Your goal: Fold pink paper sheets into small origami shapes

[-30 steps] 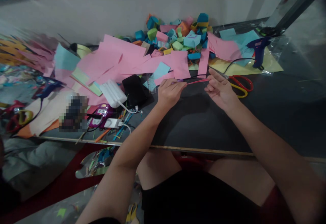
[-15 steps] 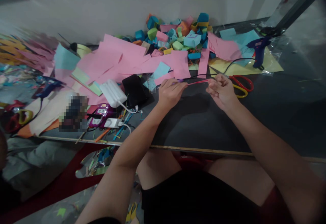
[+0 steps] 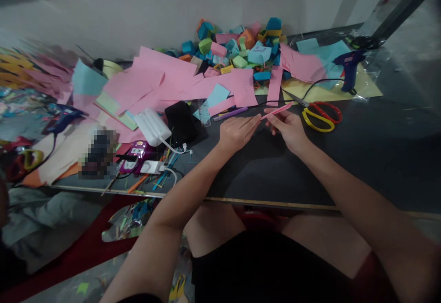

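Note:
A narrow pink paper strip [image 3: 283,109] is held between my two hands, just above the dark tabletop [image 3: 262,170]. My left hand [image 3: 238,133] pinches its left end with the fingertips. Thumb and fingers of my right hand [image 3: 290,129] close on the strip farther along, and its free end sticks out up and to the right. Just right of my right hand lie scissors [image 3: 322,115] with one red and one yellow handle. A purple pen [image 3: 230,113] rests beyond my left hand.
Pink paper sheets [image 3: 179,85] and a heap of folded coloured paper pieces [image 3: 237,48] line the wall. A blue glue gun [image 3: 350,66] lies at the right. Left are a black phone [image 3: 181,121], a white power bank [image 3: 151,126] and another glue gun [image 3: 67,118]. A person's leg [image 3: 44,225] shows lower left.
My hands have come closer together. My right hand has moved left and turned, now gripping the strip along its length, and the scissors are more exposed. My left hand has shifted slightly right.

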`<state>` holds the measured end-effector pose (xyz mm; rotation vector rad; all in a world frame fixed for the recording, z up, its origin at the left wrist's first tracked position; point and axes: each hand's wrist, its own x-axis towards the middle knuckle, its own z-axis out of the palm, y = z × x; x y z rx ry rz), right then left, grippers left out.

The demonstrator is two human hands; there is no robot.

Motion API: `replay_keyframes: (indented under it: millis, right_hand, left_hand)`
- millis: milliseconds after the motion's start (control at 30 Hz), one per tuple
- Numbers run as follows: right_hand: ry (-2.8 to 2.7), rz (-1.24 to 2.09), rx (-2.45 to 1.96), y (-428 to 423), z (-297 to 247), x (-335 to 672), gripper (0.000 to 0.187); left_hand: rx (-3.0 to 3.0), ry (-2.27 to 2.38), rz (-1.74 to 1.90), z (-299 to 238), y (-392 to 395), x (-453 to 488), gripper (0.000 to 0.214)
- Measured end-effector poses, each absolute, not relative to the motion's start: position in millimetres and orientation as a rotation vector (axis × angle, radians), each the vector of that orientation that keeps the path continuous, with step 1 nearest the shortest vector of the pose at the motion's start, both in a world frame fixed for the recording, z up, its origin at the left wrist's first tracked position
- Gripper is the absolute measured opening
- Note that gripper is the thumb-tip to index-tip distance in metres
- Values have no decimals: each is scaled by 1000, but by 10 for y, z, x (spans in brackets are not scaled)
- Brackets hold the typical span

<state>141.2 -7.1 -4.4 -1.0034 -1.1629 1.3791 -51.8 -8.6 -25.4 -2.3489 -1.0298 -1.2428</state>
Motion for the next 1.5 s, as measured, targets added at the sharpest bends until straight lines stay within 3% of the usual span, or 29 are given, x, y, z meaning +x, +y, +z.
replay_keyframes:
  millis: [333, 567, 800, 967, 1167, 1500]
  right_hand:
    - [-1229, 1408, -922, -68, -44, 1468, 50]
    - [-1275, 1348, -957, -70, -41, 1465, 51]
    - [-1327, 1291, -981, -40, -98, 1469, 46]
    - [-1314, 1222, -1049, 2, -159, 1490, 58]
    - [-1259, 1255, -1044, 15, -175, 1487, 57]
    - [-1383, 1102, -1057, -26, -121, 1494, 58]
  left_hand:
    - [-2661, -1358, -1362, -284, -101, -448, 32]
    - [-2832, -1623, -1677, -237, -95, -426, 39]
    - [-2823, -1735, -1818, -210, -104, -407, 34]
    - [-2700, -1828, -2164, -298, -20, -394, 42]
    - [-2704, -1867, -2492, -276, -18, -370, 41]
    - [-2726, -1966, -2522, -278, -90, -346, 34]
